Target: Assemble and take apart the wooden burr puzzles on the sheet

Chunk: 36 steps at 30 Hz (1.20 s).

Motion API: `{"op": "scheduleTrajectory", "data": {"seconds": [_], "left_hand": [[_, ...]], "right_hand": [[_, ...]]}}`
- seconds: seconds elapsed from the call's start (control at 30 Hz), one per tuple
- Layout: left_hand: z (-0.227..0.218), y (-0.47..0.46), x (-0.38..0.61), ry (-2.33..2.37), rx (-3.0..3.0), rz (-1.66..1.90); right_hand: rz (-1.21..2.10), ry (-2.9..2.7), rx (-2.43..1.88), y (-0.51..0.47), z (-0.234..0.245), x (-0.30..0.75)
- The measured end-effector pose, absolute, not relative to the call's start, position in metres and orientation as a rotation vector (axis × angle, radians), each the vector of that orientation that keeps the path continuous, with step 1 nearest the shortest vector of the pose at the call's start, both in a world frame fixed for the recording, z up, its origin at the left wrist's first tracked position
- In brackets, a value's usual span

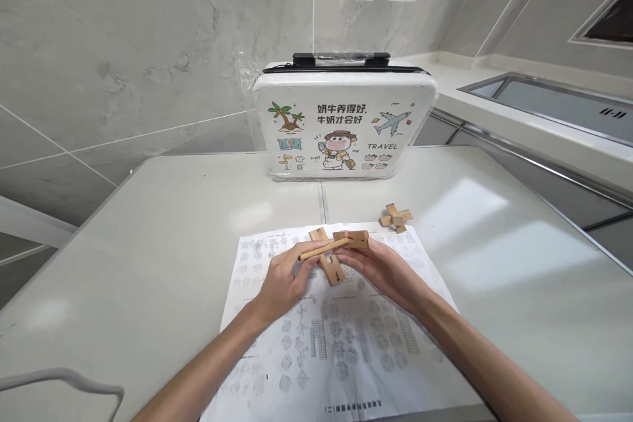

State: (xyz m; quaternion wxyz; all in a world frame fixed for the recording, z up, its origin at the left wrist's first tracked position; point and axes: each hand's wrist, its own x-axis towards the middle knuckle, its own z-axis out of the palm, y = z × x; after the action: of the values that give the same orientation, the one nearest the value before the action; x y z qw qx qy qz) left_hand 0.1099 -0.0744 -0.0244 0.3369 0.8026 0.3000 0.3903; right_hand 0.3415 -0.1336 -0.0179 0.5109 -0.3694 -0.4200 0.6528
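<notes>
Above the printed sheet, both hands hold flat wooden puzzle pieces that meet crosswise. My left hand (287,277) pinches a thin piece seen edge-on (321,250) and a piece with dark marks (333,270) that slants down behind it. My right hand (373,264) grips another wooden piece (359,239) by its right end, and its left end touches the others. Whether the pieces are interlocked I cannot tell. The fingertips are partly hidden behind the wood. An assembled wooden puzzle (395,217) rests at the sheet's upper right corner.
The instruction sheet (267,369) with printed puzzle diagrams lies on the white table (148,264). A white plastic-wrapped case (306,89) with cartoon prints stands at the back. A grey cable (64,376) runs along the lower left. To the right is a counter (524,105).
</notes>
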Motion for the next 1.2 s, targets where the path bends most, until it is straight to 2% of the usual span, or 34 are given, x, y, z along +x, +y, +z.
{"op": "scheduleTrajectory", "data": {"seconds": [0.6, 0.8, 1.0, 1.2], "left_hand": [[-0.026, -0.073, 0.110, 0.474, 2.345, 1.062], [-0.027, -0.074, 0.110, 0.630, 2.351, 0.966], [-0.022, -0.076, 0.109, 0.572, 2.325, 0.753], [-0.018, -0.079, 0.111, 0.584, 2.382, 0.861]], "right_hand": [[1.655, -1.107, -1.001, -0.137, -0.028, 0.350], [1.720, -1.166, -0.914, -0.140, -0.021, 0.342], [1.755, -1.154, -0.872, -0.142, -0.022, 0.339], [1.706, -1.215, -0.947, -0.141, -0.019, 0.338]]}}
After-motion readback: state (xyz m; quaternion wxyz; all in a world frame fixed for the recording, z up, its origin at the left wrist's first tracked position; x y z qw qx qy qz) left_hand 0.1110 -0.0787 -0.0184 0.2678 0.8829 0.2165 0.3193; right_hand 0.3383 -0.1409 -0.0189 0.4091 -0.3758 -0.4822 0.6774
